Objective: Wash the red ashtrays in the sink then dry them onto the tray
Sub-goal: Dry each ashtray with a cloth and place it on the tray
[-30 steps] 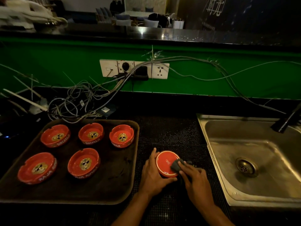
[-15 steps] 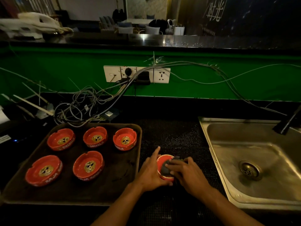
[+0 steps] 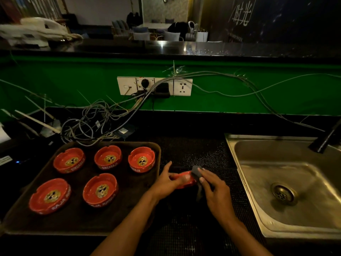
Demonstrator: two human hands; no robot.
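Note:
A red ashtray (image 3: 186,180) sits low over the black mat between the tray and the sink, tilted and partly hidden by my fingers. My left hand (image 3: 166,182) grips it from the left side. My right hand (image 3: 212,189) holds a dark grey cloth (image 3: 196,171) and presses it against the ashtray's right edge. Several red ashtrays (image 3: 100,190) with a skull logo stand upright on the brown tray (image 3: 129,209) at the left. The steel sink (image 3: 287,183) lies at the right, with nothing in its basin.
A black tap (image 3: 324,139) leans over the sink's far right corner. A tangle of grey cables (image 3: 88,124) runs from the wall sockets (image 3: 155,85) down to the counter behind the tray. The black dotted mat (image 3: 193,150) covers the counter in between.
The ashtray has been turned from bottom-up and facing me to nearly edge-on. My right hand has shifted the cloth from its underside to its right edge.

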